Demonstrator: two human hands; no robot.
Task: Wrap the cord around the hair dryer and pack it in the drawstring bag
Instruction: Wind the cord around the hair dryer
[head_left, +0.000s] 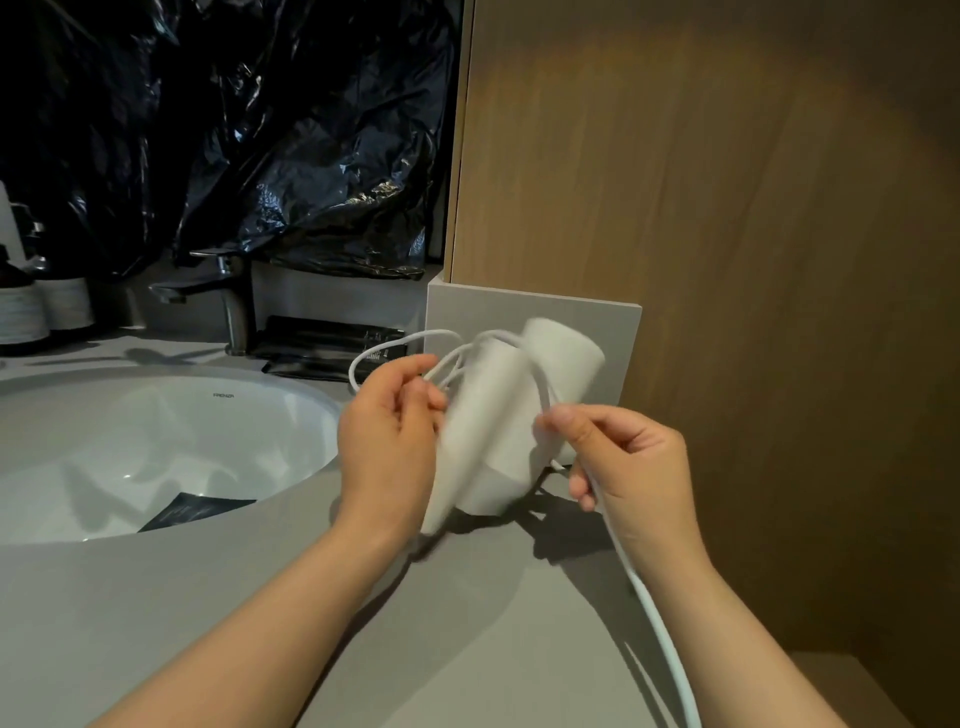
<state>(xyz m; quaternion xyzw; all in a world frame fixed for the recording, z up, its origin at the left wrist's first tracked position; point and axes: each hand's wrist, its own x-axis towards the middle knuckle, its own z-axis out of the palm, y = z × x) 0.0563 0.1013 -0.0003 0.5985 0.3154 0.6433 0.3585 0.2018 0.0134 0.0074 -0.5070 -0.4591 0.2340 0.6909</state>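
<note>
A white hair dryer (498, 415) is held above the grey counter, its barrel pointing up and right and its folded handle pointing down. My left hand (387, 441) grips the dryer's left side along with several loops of the white cord (649, 597). My right hand (628, 467) pinches the cord just right of the dryer; the cord runs from there down past my right wrist and out of the frame's bottom edge. Some turns of cord cross the dryer's body. No drawstring bag is visible.
A white sink basin (156, 447) lies to the left with a dark packet (197, 512) inside. A chrome faucet (228, 296) and black packets (322, 343) stand behind it. A wooden panel (727, 208) closes off the right. Black plastic sheeting (234, 130) covers the wall.
</note>
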